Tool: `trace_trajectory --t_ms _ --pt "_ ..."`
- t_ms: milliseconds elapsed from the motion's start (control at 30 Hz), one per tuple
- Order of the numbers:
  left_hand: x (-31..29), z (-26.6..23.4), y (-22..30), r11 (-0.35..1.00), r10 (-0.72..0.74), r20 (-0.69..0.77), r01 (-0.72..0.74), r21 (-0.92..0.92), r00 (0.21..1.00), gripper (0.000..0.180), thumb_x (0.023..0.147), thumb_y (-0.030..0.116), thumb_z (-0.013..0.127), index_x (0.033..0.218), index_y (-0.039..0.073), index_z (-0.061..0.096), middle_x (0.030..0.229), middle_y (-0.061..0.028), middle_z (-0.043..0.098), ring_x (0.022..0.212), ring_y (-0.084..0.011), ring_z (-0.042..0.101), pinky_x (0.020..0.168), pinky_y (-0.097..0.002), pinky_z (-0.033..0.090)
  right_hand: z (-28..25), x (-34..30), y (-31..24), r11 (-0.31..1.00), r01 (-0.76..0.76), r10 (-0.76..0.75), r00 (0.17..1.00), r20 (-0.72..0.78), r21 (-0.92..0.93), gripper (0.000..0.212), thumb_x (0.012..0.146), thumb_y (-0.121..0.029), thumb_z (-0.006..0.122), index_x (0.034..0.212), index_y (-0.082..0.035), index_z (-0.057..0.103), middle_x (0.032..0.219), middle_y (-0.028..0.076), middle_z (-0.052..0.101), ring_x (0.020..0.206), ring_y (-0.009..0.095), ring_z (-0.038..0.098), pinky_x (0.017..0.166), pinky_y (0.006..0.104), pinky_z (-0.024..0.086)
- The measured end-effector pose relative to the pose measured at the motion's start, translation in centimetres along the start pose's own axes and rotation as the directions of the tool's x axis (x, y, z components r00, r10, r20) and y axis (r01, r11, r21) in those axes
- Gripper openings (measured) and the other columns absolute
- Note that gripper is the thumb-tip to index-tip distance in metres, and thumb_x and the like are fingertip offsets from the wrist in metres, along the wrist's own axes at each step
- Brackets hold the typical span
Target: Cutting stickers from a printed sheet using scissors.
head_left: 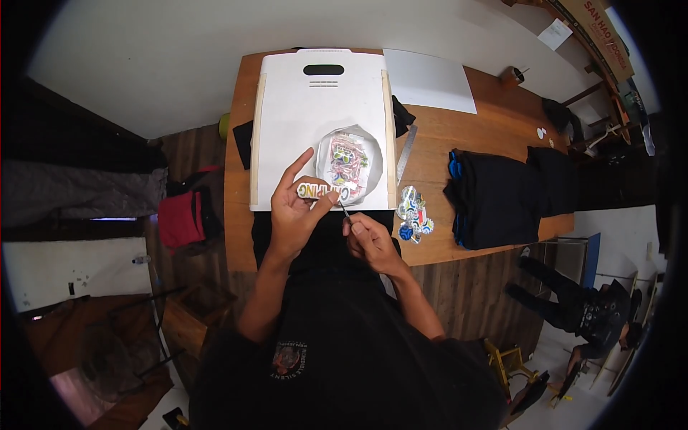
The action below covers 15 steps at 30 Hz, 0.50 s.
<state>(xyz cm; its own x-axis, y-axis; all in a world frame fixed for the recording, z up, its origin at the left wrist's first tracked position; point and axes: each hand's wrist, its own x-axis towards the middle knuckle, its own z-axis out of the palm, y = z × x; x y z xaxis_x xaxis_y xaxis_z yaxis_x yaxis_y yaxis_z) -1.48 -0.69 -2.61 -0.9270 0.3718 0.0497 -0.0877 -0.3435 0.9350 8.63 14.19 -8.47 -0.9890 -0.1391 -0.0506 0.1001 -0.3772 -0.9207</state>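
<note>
Above the near rim of the white container (374, 170): I saw the lettered cutout (312, 190).
Left hand (292, 218): thumb and fingers pinched it, one finger extended free.
Right hand (371, 240): gripped a slim metal tool (345, 210), kind unclear to me.
Tool tip: sat near the thumb; I judged small, controlled movements and a steady pinch best.

A brown wooden bench (448, 140) carried a white rectangular board (301, 115), a grey metal ruler (407, 155), folded black fabric (496, 201) and multicoloured cut-out pieces (407, 232).
</note>
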Motion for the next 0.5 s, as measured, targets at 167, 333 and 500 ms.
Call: trace_trajectory --t_ms 167,333,500 --pt "-0.06 0.12 0.23 1.000 -0.017 0.000 0.017 0.016 1.000 0.073 0.084 -0.008 0.068 0.146 -0.007 0.030 0.088 -0.0067 0.064 0.085 -0.0110 0.064 0.080 -0.0257 0.055 0.03 0.01 -0.02 1.000 -0.005 0.005 1.000 -0.007 0.016 0.025 0.106 -0.026 0.041 0.101 -0.004 0.052 0.062 -0.005 0.036 0.051 0.004 0.030 0.047 0.0215 0.027" --pt "-0.03 0.12 0.24 1.000 -0.013 0.001 0.013 0.016 1.000 0.073 0.084 -0.008 0.068 0.146 -0.007 0.030 0.089 -0.0066 0.064 0.085 -0.0108 0.063 0.080 -0.0254 0.055 -0.02 0.12 0.19 1.000 0.017 -0.017 1.000 -0.007 0.007 0.025 0.106 -0.026 0.041 0.101 -0.004 0.052 0.062 -0.005 0.036 0.051 0.004 0.030 0.047 0.0215 0.026" --pt "-0.01 0.11 0.14 1.000 -0.012 -0.006 0.012 0.023 1.000 0.073 0.084 -0.008 0.069 0.146 -0.007 0.030 0.089 -0.0063 0.064 0.085 -0.0103 0.063 0.080 -0.0249 0.054 -0.02 0.17 0.01 1.000 0.026 -0.026 1.000 0.007 0.011 0.025 0.106 -0.026 0.041 0.101 -0.004 0.052 0.062 -0.005 0.035 0.051 0.004 0.029 0.047 0.0215 0.026"
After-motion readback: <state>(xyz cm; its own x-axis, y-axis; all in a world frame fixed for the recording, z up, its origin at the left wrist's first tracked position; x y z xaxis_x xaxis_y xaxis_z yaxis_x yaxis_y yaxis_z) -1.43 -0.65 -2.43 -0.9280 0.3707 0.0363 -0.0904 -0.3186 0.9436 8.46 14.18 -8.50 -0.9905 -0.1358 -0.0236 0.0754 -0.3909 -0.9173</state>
